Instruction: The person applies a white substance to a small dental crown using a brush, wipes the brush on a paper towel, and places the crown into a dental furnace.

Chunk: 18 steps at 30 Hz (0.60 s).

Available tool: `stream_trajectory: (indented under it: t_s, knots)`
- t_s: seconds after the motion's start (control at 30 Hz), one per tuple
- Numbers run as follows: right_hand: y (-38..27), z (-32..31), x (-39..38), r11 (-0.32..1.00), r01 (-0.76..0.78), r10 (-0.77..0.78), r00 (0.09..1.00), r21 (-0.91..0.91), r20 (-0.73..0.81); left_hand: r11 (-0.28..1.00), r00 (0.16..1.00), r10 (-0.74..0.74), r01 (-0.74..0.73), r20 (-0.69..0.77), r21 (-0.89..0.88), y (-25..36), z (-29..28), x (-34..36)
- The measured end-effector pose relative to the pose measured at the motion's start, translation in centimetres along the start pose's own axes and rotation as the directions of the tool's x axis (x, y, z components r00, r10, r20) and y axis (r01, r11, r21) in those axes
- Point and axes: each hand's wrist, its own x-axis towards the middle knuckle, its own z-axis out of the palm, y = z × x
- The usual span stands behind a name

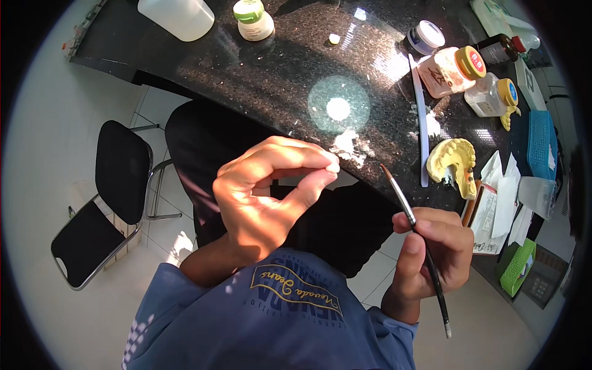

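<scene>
Thumb and fingertips of my left hand (259, 197) pinch a small white tooth-like piece (333, 167), mostly covered by the fingers, just off the table's front edge. In my right hand (438, 253) is a fine paintbrush (401, 198), gripped near its middle. Its reddish-brown tip points up and left, apart from the white piece. Beyond the hands, a patch of white powder (350, 147) lies on the dark speckled table (271, 80). A yellow horseshoe-shaped dental cast (453, 154) rests to the right, beside a long pale-blue strip (422, 117).
Several jars and bottles crowd the far right, including a pink-filled jar (444, 73) and a brown bottle (501, 48). Papers (498, 197), a blue basket (539, 145) and a green basket (518, 267) line the right side. A black chair (123, 172) stands left.
</scene>
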Motion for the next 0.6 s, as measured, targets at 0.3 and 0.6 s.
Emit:
stream_trajectory:
  t_s: [0.3,0.6]
  knots:
    - [0.5,1.4,1.4,0.991,-0.126,0.128,0.989,-0.044,0.069,0.968,0.977,0.207,-0.213,0.061,0.134,-1.5,-1.4,0.7]
    - [0.8,1.2,1.7,0.992,-0.107,0.115,0.987,-0.074,0.116,0.985,0.99,0.139,-0.138,-0.01,0.106,-1.7,-1.0,0.9]
